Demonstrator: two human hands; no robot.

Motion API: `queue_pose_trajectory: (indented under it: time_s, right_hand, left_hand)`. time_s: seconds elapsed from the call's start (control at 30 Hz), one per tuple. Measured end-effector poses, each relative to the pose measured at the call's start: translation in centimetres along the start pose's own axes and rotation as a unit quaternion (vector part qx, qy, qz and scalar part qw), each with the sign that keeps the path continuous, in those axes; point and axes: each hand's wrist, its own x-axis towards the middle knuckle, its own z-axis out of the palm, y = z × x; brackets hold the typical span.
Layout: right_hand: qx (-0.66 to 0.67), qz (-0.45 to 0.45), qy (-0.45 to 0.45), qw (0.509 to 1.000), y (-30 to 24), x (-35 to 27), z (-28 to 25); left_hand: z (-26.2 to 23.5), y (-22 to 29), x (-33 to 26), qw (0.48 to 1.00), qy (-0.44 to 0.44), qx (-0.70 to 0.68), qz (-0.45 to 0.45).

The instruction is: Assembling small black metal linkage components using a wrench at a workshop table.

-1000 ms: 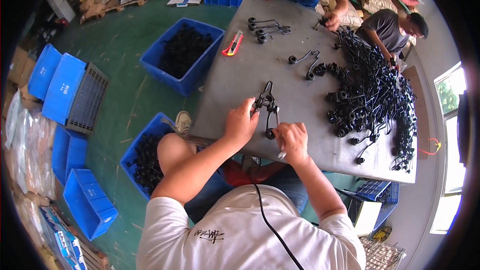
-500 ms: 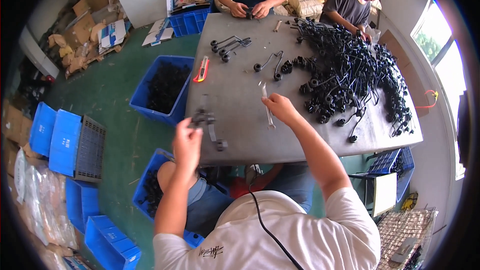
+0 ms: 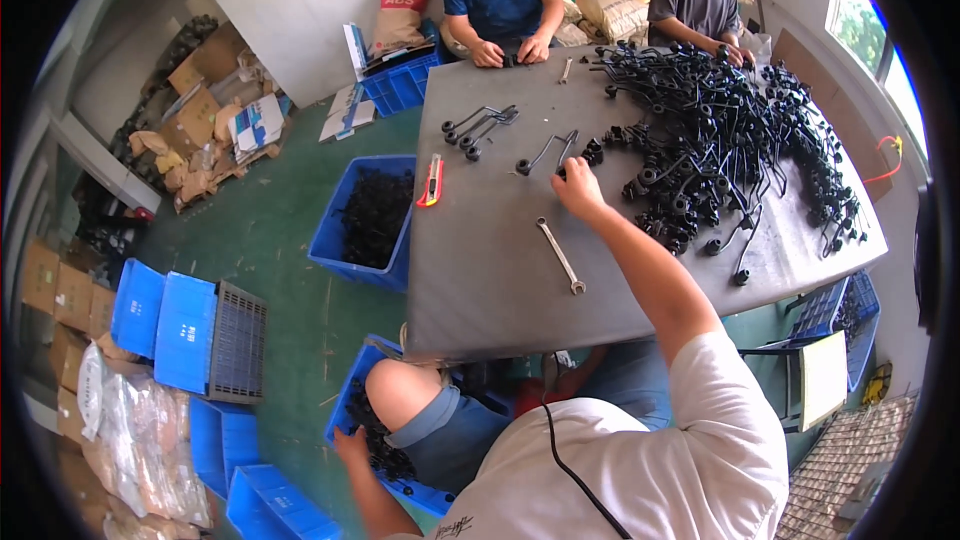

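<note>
My right hand [image 3: 582, 190] reaches over the table, its fingers closed on the near end of a bent black rod with round black ends [image 3: 540, 155]. Low on the left, my left hand [image 3: 351, 447] is at the rim of a blue bin [image 3: 338, 410] beside my knee; its fingertips look apart and no part shows between them. Black parts [image 3: 388, 455] lie in that bin. A combination wrench [image 3: 560, 256] rests on the table, nearer to me than my right hand. Several more bent black rods [image 3: 480, 130] lie farther off to the left.
A large heap of black rods [image 3: 700, 160] covers the table's right side. A red utility knife [image 3: 431, 181] lies near the left edge. Another blue bin of black parts [image 3: 335, 230] stands on the floor. Two people work at the far side, near a small wrench [image 3: 566, 70].
My right hand has let go of the wrench and moved to a bent rod farther away. My left hand has gone from above the table, holding a black part, down to the bin.
</note>
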Motion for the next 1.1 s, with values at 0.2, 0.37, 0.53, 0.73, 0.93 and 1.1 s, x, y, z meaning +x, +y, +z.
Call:
queue_pose_trajectory:
  time_s: [0.2, 0.37, 0.53, 0.73, 0.93, 1.1]
  right_hand:
    - [0.133, -0.048, -0.109, 0.984, -8.9, -12.2, -3.8]
    - [0.022, -0.154, -0.105, 0.982, -9.5, -17.5, -4.7]
    - [-0.103, -0.112, -0.041, 0.988, -4.8, -17.9, -6.3]
    - [-0.193, -0.084, -0.063, 0.976, -0.9, -14.4, -8.0]
    - [-0.180, -0.053, 0.050, 0.981, 1.9, -2.6, -6.9]
    - [-0.217, 0.091, -0.092, 0.967, 1.5, 4.9, -4.1]
  left_hand:
    - [-7.3, 19.3, 1.1, 0.952, 0.103, -0.250, 0.144]
    - [-8.4, 36.6, -3.5, 0.862, -0.061, -0.249, 0.437]
    - [-3.6, 42.6, -6.3, 0.836, -0.115, -0.168, 0.509]
    - [-0.3, 44.4, -7.4, 0.838, -0.133, -0.114, 0.518]
    - [-0.2, 43.3, -7.6, 0.830, -0.088, -0.176, 0.522]
    - [0.6, 42.4, -8.2, 0.838, -0.036, -0.223, 0.496]
